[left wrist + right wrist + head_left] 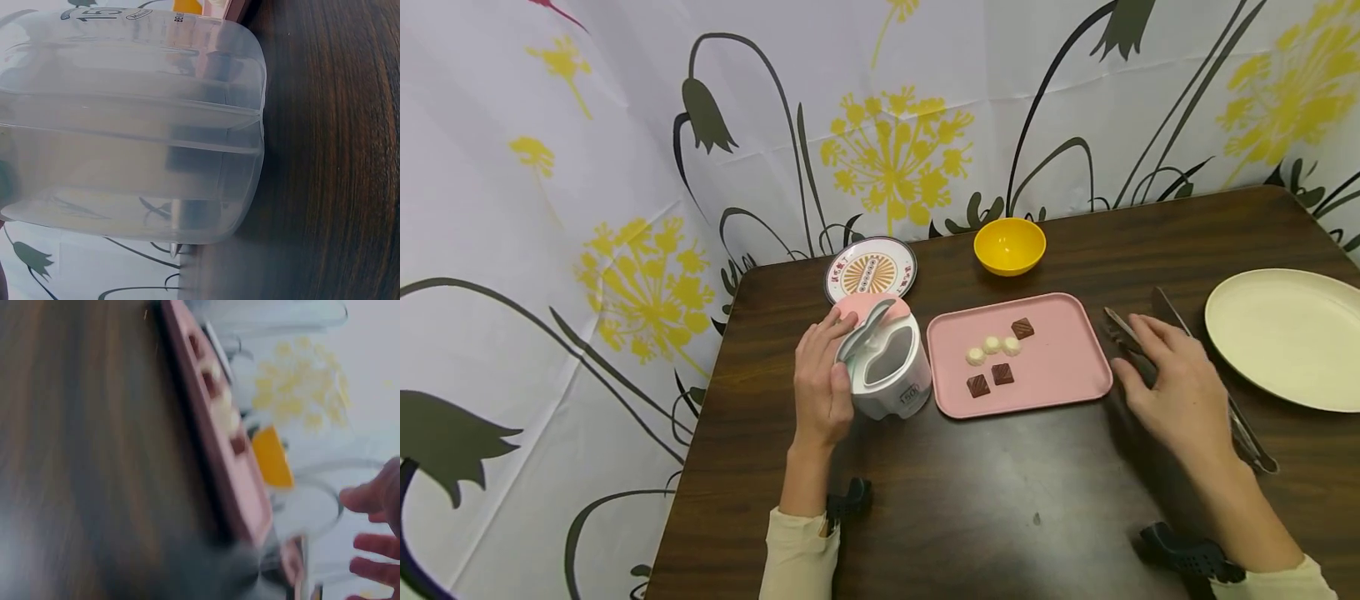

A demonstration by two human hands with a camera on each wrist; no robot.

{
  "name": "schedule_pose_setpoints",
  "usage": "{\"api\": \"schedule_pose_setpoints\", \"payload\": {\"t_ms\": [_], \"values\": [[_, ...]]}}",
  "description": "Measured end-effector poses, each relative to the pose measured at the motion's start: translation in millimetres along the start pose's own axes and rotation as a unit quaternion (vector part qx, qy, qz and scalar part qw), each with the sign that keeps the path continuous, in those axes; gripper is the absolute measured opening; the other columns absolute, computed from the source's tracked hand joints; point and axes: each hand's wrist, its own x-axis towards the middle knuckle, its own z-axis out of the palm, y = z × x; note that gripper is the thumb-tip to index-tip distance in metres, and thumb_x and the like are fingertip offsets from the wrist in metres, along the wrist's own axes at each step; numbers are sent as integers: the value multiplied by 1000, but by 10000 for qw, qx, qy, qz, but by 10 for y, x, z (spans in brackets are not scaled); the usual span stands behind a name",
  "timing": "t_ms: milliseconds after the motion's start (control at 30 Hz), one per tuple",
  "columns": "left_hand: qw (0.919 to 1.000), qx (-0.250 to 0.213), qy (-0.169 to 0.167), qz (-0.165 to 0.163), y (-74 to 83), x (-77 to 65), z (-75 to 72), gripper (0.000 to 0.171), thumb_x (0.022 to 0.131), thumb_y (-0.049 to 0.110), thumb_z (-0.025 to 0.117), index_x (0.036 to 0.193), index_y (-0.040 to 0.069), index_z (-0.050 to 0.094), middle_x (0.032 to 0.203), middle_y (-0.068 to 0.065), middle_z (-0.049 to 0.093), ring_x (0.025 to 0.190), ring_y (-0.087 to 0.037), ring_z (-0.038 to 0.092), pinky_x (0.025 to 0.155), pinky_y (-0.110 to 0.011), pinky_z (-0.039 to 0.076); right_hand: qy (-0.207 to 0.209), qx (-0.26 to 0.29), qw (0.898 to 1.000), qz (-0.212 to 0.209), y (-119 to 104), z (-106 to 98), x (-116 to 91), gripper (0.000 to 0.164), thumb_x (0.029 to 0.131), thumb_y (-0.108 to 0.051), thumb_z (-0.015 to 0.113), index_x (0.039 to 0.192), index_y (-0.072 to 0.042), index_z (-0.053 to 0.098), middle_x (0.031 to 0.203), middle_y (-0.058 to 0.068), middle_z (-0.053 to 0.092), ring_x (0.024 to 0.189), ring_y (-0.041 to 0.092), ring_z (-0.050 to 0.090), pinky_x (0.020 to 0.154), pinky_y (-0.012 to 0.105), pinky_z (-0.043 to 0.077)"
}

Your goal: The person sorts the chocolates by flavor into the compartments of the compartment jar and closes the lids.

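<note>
A translucent plastic container point(889, 390) with a white rim, a pink part at the back and a grey curved piece across its top stands left of the pink tray. My left hand point(823, 383) holds its left side, thumb toward me. In the left wrist view the container's clear wall point(137, 144) fills most of the picture, printed with "150". My right hand point(1183, 400) is over metal cutlery right of the tray: a knife point(1172, 310) and another metal utensil point(1122, 327), partly hidden by it. Fingers point(375, 556) are spread apart in the blurred right wrist view.
The pink tray point(1060, 367) bears several brown and white chocolates. Behind it sits a yellow bowl point(1010, 247). A patterned plate point(887, 258) lies behind the container, and a cream oval plate point(1292, 333) at the right. A flowered curtain point(925, 50) hangs behind the dark table.
</note>
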Motion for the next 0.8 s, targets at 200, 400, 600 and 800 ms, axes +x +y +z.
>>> {"api": "schedule_pose_setpoints", "payload": {"t_ms": [200,400,600,800], "values": [[10000,12,12,22,-5,-1,6,55,95,30,26,122,6,66,132,-6,62,131,-29,49,110,-53,25,-46,-656,9925,1029,309,-195,-174,66,84,-20,72,144,-6,48,139,23,48,118,51,45,78,70,37],[9999,-9,83,108,-14,10,7,55,95,30,25,121,5,67,130,-6,63,130,-30,50,109,-54,26,-590,-850,9833,1495,398,-222,-242,76,86,-32,71,148,-4,38,135,31,45,114,55,45,71,72,37],[9999,-4,74,105,-13,6,3,54,95,30,26,121,5,67,131,-6,63,130,-30,50,108,-56,27,-911,-874,9793,1583,486,-201,-240,83,84,-38,73,146,3,36,120,40,49,100,60,49,67,68,38],[9999,0,77,81,-5,9,-7,55,95,30,26,121,6,67,131,-6,63,130,-30,49,108,-56,26,-1011,-805,9806,1475,556,-186,-217,78,85,-36,72,140,11,40,114,44,50,96,63,49,71,67,38]]}}
